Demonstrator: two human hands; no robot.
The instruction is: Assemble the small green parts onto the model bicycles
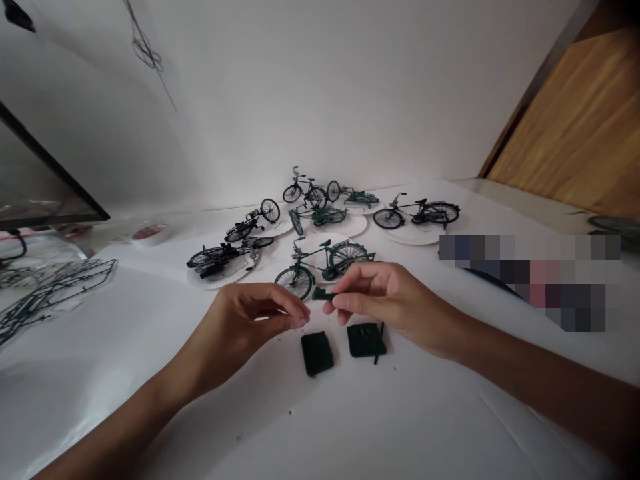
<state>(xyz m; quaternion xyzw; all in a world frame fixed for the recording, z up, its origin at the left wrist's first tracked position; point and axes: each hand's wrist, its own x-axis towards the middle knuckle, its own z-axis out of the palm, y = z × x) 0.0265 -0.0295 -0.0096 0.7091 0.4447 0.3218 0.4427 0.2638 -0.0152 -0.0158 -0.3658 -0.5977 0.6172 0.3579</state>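
On the white tabletop (125, 373), the right hand (387, 300) pinches a small dark-green plastic piece (323, 294) just below a green model bicycle (320, 259); the left hand (240, 320) presses its fingertips together, seemingly on nothing; a loose pinch could drop the piece onto the dark-green blocks (317, 353).

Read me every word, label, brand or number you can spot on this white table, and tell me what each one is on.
Nothing is legible. The red marking on the round white roll is too small and blurred to read; the small dark green plastic piece in the right hand, the dark green plastic blocks and the green model bicycle show no readable lettering.
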